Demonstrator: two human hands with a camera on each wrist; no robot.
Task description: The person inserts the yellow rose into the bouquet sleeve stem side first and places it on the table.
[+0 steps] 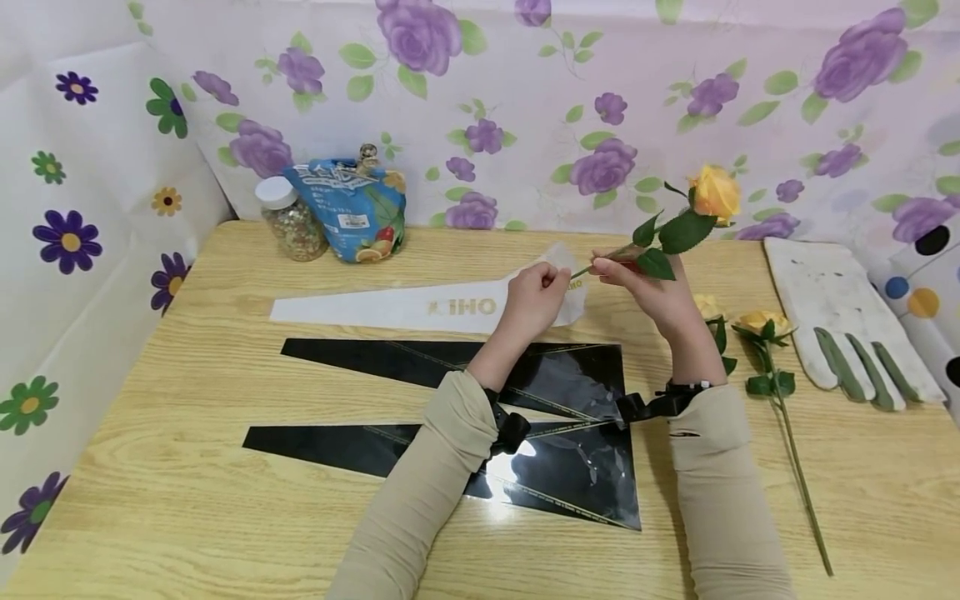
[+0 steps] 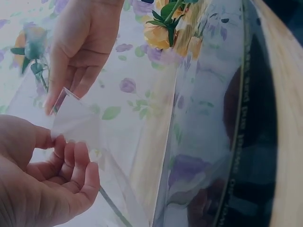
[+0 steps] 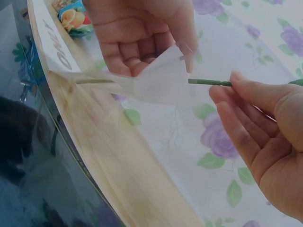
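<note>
My right hand pinches the green stem of a yellow artificial rose between thumb and fingers. The flower and its dark leaves point up and right, past the hand. My left hand pinches the wide end of a white translucent flower sleeve with gold lettering. In the right wrist view the stem runs into the sleeve and shows on its other side. Thumb and fingers of the left hand close on the film near its rim in the left wrist view.
Two black flower sleeves lie below the forearms. Two more yellow roses are on the right, beside white and green gloves. At the back left stand a jar with a white lid and a blue clipped pouch.
</note>
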